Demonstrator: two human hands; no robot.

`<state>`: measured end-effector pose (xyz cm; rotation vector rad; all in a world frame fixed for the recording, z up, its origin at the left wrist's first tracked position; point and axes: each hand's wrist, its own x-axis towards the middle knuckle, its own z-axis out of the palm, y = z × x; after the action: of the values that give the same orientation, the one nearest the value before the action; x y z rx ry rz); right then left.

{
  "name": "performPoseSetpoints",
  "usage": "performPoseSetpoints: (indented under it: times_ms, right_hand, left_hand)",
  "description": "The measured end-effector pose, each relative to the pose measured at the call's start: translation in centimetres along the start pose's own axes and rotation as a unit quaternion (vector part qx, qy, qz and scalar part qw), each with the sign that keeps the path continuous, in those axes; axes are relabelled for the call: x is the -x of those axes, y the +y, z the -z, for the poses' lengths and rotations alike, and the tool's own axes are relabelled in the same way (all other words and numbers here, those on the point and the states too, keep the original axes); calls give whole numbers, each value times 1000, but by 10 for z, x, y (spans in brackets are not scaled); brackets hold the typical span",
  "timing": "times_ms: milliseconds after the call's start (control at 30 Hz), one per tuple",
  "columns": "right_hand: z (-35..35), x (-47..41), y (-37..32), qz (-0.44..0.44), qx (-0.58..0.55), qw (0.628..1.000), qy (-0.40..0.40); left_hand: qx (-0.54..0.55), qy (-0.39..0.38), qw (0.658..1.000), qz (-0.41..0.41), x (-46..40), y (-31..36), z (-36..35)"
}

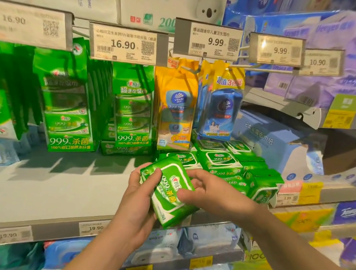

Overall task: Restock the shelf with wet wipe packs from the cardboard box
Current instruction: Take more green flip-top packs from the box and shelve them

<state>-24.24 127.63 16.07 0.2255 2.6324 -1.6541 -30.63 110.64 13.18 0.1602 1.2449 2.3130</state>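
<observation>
The fingers (144, 177) of the left hand (139, 200) curl round the near-left edge of a green wet wipe pack (168, 191), thumb lying on its face, while the right hand (208, 189) pinches the pack's right side, thumb on the printed front and the other fingers behind it. So both hands grasp the one pack, held tilted in the air just above the front lip of the shelf (52, 188). Just beyond the fingertips, and to their right, a heap of like green packs (221, 163) already lies on the shelf, some flat and some on edge. To the left of the hands the shelf board is bare, under hanging green multipacks (72, 107). The cardboard box is not in view, so how many packs remain cannot be told. By my judgement the restocking is partly done: this pack is yet to be placed, and open room remains beside the heap.
</observation>
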Motion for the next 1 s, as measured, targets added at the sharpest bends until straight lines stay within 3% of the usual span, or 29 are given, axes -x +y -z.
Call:
performPoseSetpoints:
  times_ms: [67,133,200,233,300,467,533,700,833,1000]
  right_hand:
    - [-3,-5,0,7,-54,998,-11]
    - [2,-7,-2,24,-36,999,-17]
    - [14,-8,-6,59,142,988,16]
    - [19,-10,-7,82,250,964,34]
    - [26,-12,-11,124,357,925,43]
    - [27,-25,-4,176,474,862,34]
    - [27,-28,3,187,507,841,32]
    - [24,-32,24,203,509,836,24]
    - [23,-32,37,169,491,854,27]
    - [20,-35,54,211,558,795,108]
  left_hand:
    - [7,-9,1000,-20,-2,1,1]
    - [-36,-10,999,-39,-6,3,8]
    - [-121,-19,991,-59,-14,5,18]
    - [-170,-25,983,-71,-19,6,24]
    - [-275,-37,955,-100,-28,8,32]
    - [-501,-52,847,-171,-41,-1,40]
    - [-529,-51,827,-183,-43,-7,43]
    - [-573,-46,794,-200,-41,-21,48]
    - [-570,-34,798,-191,-39,-27,53]
    - [-587,5,790,-180,-37,-28,47]
